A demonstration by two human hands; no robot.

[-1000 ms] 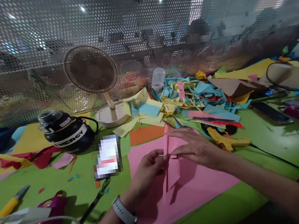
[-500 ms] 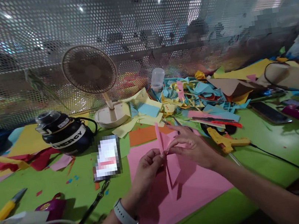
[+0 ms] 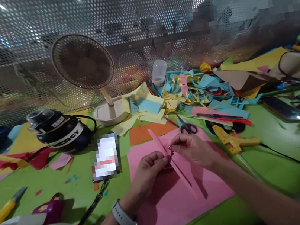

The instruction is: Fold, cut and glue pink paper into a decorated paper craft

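A narrow folded piece of pink paper (image 3: 182, 173) stands on edge between my hands, slanting from upper left to lower right. My left hand (image 3: 151, 167) pinches it near its middle from the left. From the other side, my right hand (image 3: 191, 149) has thumb and forefinger closed at the same piece, close to the left fingertips. Under both hands lies a large pink sheet (image 3: 160, 221). Black-handled scissors (image 3: 188, 127) rest at the sheet's top edge, just beyond my right hand. An orange sheet (image 3: 142, 133) lies behind the pink one.
A yellow glue gun (image 3: 234, 139) with its cord lies right of the sheet. A phone (image 3: 106, 156) is on the left, near a black jug (image 3: 63, 133). Behind stand a fan (image 3: 83, 62) and a heap of paper scraps (image 3: 199, 86). A yellow cutter (image 3: 4, 213) lies far left.
The pink folded piece has turned from nearly upright to a slant. My right fingers, spread earlier, are now drawn together on it. The scissors have come into fuller view.
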